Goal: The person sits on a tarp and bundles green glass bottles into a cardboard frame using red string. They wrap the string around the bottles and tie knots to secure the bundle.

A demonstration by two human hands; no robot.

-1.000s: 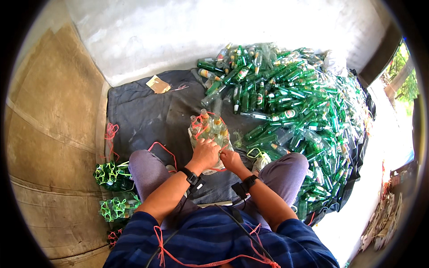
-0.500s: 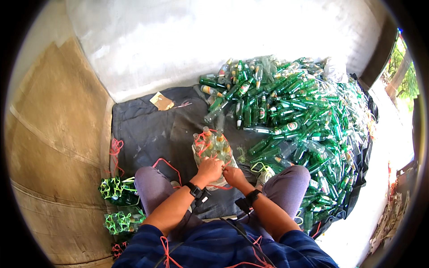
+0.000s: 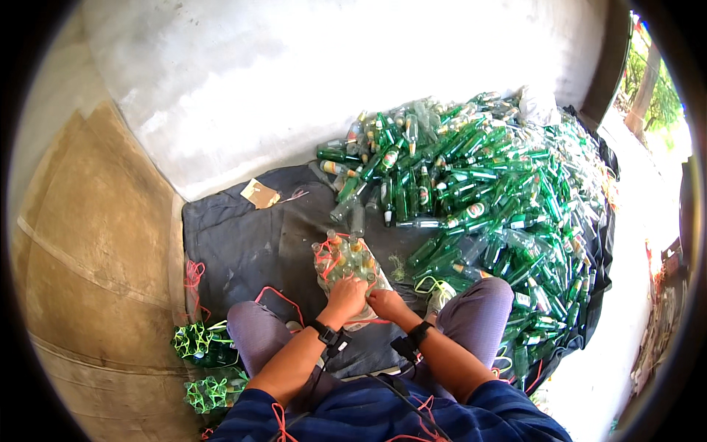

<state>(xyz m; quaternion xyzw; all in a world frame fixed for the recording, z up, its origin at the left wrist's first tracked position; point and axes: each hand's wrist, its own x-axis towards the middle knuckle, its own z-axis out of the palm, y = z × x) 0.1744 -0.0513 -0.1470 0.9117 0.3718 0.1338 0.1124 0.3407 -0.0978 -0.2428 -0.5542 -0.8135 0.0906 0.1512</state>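
1. Between the knees (image 3: 486, 300), on the dark sheet (image 3: 228, 247): bundle of clear bottles (image 3: 359, 259), necks up, near side partly hidden by both hands.
2. Left hand (image 3: 347, 295): fingers curled down at the bundle; fingertips hidden, grip cannot be told.
3. Right hand (image 3: 388, 303): fingers folded in, just beside the left; anything pinched cannot be made out.
4. Red string (image 3: 280, 293): one length trails left; ends hard to trace.
5. Green bottles (image 3: 460, 180): heaped right, partly behind one knee.
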